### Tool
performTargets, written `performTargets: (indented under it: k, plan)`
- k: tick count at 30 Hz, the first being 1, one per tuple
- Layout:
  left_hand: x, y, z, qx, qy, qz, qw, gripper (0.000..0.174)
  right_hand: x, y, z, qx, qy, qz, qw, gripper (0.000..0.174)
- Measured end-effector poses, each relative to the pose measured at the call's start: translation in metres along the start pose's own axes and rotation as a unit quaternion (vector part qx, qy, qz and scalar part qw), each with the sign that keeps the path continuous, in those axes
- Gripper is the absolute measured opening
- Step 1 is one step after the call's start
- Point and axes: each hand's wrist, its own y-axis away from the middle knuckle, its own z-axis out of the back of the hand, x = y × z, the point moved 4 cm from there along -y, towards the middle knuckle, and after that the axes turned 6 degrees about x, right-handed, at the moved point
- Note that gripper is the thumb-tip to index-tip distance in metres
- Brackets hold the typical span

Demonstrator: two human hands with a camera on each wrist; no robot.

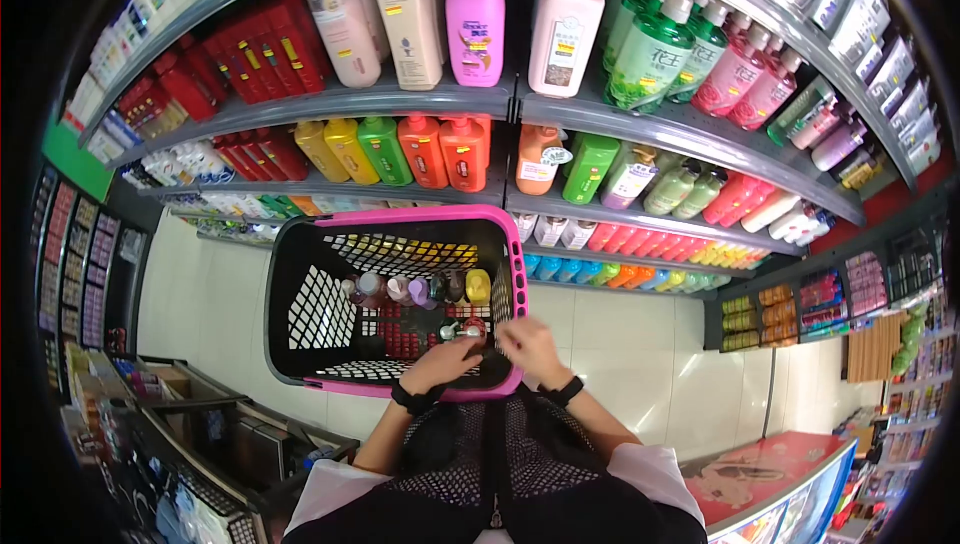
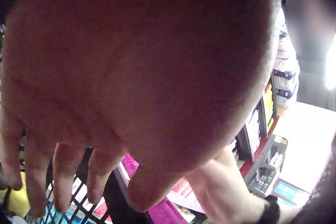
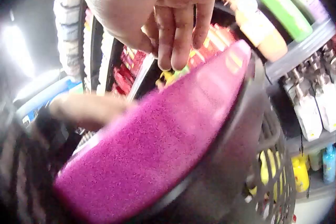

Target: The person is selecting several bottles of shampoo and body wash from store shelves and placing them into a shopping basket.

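Observation:
A black mesh shopping basket [image 1: 345, 212] with a pink rim sits between me and the shelves. Inside it a yellow bottle [image 1: 477, 287], a purple-capped bottle [image 1: 418, 292] and several others stand along the far side. Small pump tops [image 1: 460, 330] show nearer the front. My left hand [image 1: 440, 365] reaches over the basket's front edge, and its fingers hang apart with nothing between them in the left wrist view. Just above the pink rim [image 3: 152, 134] at the right corner, my right hand [image 3: 163, 3] hangs with loosely bent fingers and holds nothing.
Shelves [image 1: 660, 124] of shampoo and lotion bottles curve across the front. A pink bottle [image 1: 475, 24] stands on the upper shelf. Racks [image 1: 215, 434] crowd the lower left, and a red-topped display [image 1: 770, 479] is at the lower right. Pale tiled floor [image 1: 630, 344] runs around the basket.

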Motion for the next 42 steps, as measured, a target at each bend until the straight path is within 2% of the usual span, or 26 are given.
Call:
performTargets:
  k: [1,3,4,5,6,7,8,9,11,12,13,14,18,20,22,24,25,26,28,30,32,34,36,38,40,42]
  plan:
    - [-0.001,0.007,-0.011,0.008,-0.025,0.011,1.0,0.043,-0.009,-0.008,0.018,-0.06,-0.004,-0.004,0.998,0.009]
    - [-0.01,0.014,-0.033,-0.004,-0.089,0.028,0.996,0.042,-0.033,-0.035,0.063,-0.117,-0.012,-0.033,0.992,0.011]
    - [-0.011,0.016,-0.045,0.0,-0.106,0.026,0.994,0.041,-0.039,-0.054,0.091,-0.185,0.018,-0.001,0.983,0.017]
    - [0.019,0.005,-0.078,-0.023,-0.112,-0.033,0.993,0.04,-0.043,-0.071,0.122,-0.2,0.053,0.001,0.978,0.024]
    - [0.017,0.006,-0.081,-0.028,-0.11,-0.029,0.993,0.04,-0.053,-0.086,0.149,-0.231,0.03,-0.03,0.972,0.028]
    - [0.013,0.004,-0.088,-0.034,-0.086,0.002,0.996,0.039,-0.041,-0.102,0.18,-0.276,0.063,0.017,0.959,0.03]
    - [0.009,0.004,-0.094,-0.04,-0.061,0.033,0.997,0.038,-0.055,-0.119,0.203,-0.318,0.034,0.047,0.946,0.034]
    - [0.01,0.004,-0.092,-0.036,-0.039,0.057,0.997,0.038,-0.064,-0.132,0.224,-0.337,-0.001,0.03,0.941,0.039]
    - [0.002,0.007,-0.075,-0.108,0.012,0.112,0.988,0.035,-0.049,-0.164,0.262,-0.371,0.009,0.073,0.926,0.052]
    - [0.007,0.006,-0.078,-0.14,0.024,0.141,0.98,0.034,-0.057,-0.176,0.276,-0.38,0.0,0.059,0.923,0.059]
    - [0.001,0.01,-0.077,-0.185,-0.014,0.161,0.969,0.031,-0.064,-0.187,0.286,-0.38,-0.004,0.051,0.924,0.063]
    - [-0.003,0.011,-0.078,-0.194,-0.01,0.166,0.967,0.031,-0.071,-0.197,0.294,-0.38,-0.008,0.044,0.924,0.066]
    - [-0.003,0.016,-0.08,-0.26,-0.048,0.195,0.944,0.028,-0.103,-0.227,0.3,-0.35,-0.063,0.049,0.933,0.077]
    - [-0.007,0.02,-0.084,-0.311,-0.05,0.202,0.927,0.025,-0.104,-0.24,0.295,-0.326,-0.036,0.041,0.944,0.084]
    - [-0.012,0.022,-0.087,-0.345,-0.058,0.191,0.917,0.023,-0.106,-0.245,0.289,-0.325,-0.076,0.053,0.941,0.088]
    - [-0.014,0.023,-0.087,-0.353,-0.053,0.203,0.912,0.023,-0.106,-0.248,0.292,-0.338,-0.029,0.054,0.939,0.089]
    - [-0.014,0.024,-0.087,-0.354,-0.053,0.211,0.91,0.022,-0.105,-0.246,0.298,-0.32,0.054,0.006,0.946,0.088]
    - [-0.014,0.025,-0.088,-0.357,-0.05,0.214,0.908,0.022,-0.112,-0.248,0.301,-0.315,0.052,0.009,0.948,0.088]
    - [-0.014,0.025,-0.087,-0.365,-0.076,0.22,0.901,0.023,-0.121,-0.252,0.306,-0.272,-0.063,0.021,0.96,0.087]
    - [-0.006,0.025,-0.089,-0.37,-0.073,0.214,0.901,0.023,-0.121,-0.248,0.304,-0.275,-0.065,0.005,0.959,0.089]
    - [-0.001,0.023,-0.089,-0.365,-0.069,0.221,0.902,0.022,-0.109,-0.242,0.3,-0.303,-0.084,0.04,0.948,0.094]
    - [-0.001,0.022,-0.089,-0.365,-0.077,0.227,0.9,0.021,-0.093,-0.232,0.295,-0.313,-0.051,0.024,0.948,0.096]
    - [-0.002,0.02,-0.089,-0.365,-0.085,0.233,0.897,0.021,-0.081,-0.222,0.289,-0.333,0.045,0.004,0.942,0.097]
    - [-0.003,0.018,-0.088,-0.369,-0.083,0.23,0.897,0.02,-0.078,-0.211,0.281,-0.325,-0.045,0.071,0.942,0.086]
    - [-0.007,0.023,-0.091,-0.37,-0.084,0.229,0.896,0.02,-0.078,-0.193,0.27,-0.35,-0.01,0.131,0.928,0.073]
    - [-0.008,0.024,-0.09,-0.376,-0.081,0.228,0.895,0.02,-0.049,-0.171,0.264,-0.334,-0.03,0.217,0.917,0.071]
